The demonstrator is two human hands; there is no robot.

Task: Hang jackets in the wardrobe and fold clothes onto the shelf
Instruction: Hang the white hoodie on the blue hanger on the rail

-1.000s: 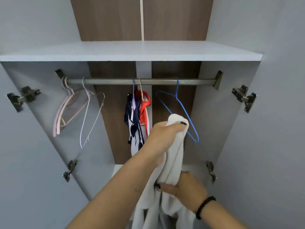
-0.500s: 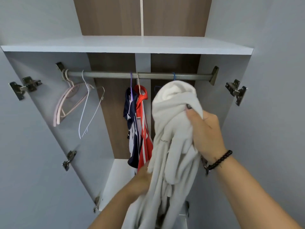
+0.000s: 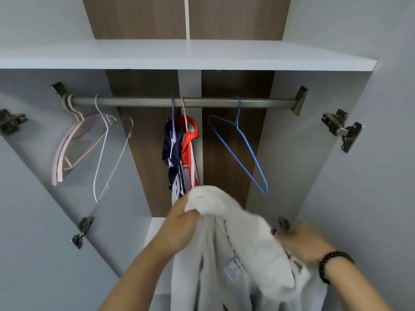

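I hold a white fleecy jacket [image 3: 242, 248] in front of the open wardrobe. My left hand [image 3: 182, 227] grips its top edge at the centre. My right hand [image 3: 303, 241], blurred and wearing a dark bead bracelet, grips the jacket's right side lower down. A white label shows on the inner cloth. Above hangs the grey rail [image 3: 184, 102]. An empty blue wire hanger [image 3: 244, 151] hangs on it right of centre. A navy garment [image 3: 173, 153] and a red garment [image 3: 189, 144] hang at the middle. The white shelf [image 3: 188, 55] spans the top.
A pink hanger [image 3: 71, 149] and a white wire hanger [image 3: 107, 153] hang empty at the rail's left end. Metal door hinges [image 3: 341, 129] stick out on both side walls. The wardrobe's lower floor panel [image 3: 157, 227] shows behind my left arm.
The jacket has come down from near the rail to below the hanging clothes. My right hand dropped to the lower right; my left hand rose to grip the top. The blue hanger is uncovered again.
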